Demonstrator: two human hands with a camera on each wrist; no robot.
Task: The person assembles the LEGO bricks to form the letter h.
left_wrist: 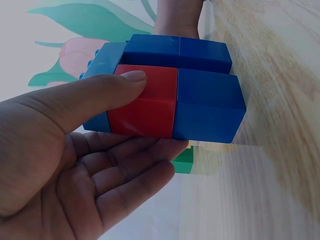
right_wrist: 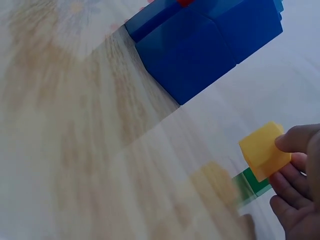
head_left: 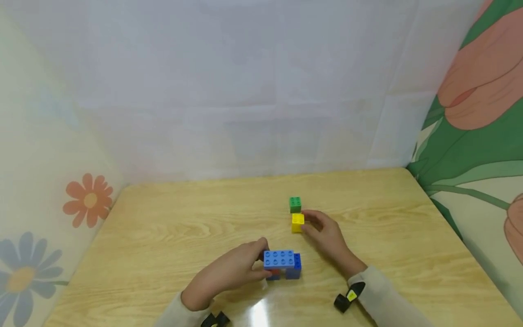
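A white backdrop (head_left: 261,91) stands behind the wood-grained surface (head_left: 184,218). The left hand (head_left: 234,265) grips a block structure (head_left: 282,264), thumb on its red block (left_wrist: 150,115) and the other fingers at the far side. The right hand (head_left: 328,234) pinches a yellow block (head_left: 298,225) between thumb and fingers. Across the structure's top lies a light blue brick (head_left: 278,256); under it, the red block sits above a dark blue block (left_wrist: 209,107), beside a dark blue stack (head_left: 293,273). The yellow block is beyond the structure, just in front of a green block (head_left: 295,206).
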